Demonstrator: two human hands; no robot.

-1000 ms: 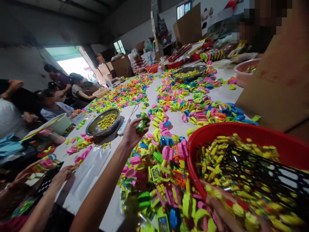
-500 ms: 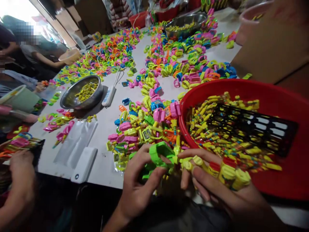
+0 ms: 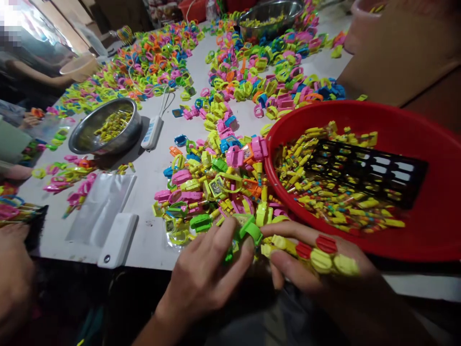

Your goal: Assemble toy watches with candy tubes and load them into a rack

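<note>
My left hand (image 3: 212, 262) has its fingers closed around a green toy watch (image 3: 248, 229) at the table's front edge. Several small yellow tubes, some with red caps (image 3: 326, 243), lie in my right hand (image 3: 306, 269), held between thumb and fingers. The fingertips of both hands nearly meet. Just beyond them is a pile of colourful toy watches (image 3: 216, 187), pink, yellow, blue and orange. Right of the pile stands a red basin (image 3: 439, 192) of small yellow wrapped pieces, with a black slotted tray (image 3: 363, 168) lying on them.
Left on the table (image 3: 151, 240) are a metal bowl (image 3: 77, 139), a power strip (image 3: 153, 132), clear bags (image 3: 103, 206) and a white device (image 3: 117, 240). Cardboard (image 3: 396, 53) stands at the right. Another person's hand (image 3: 14, 274) is at the left edge.
The view has shifted, so the table items appear farther left and higher. My left hand has turned, its fingers now curled over the green watch. The tubes remain in my right hand.
</note>
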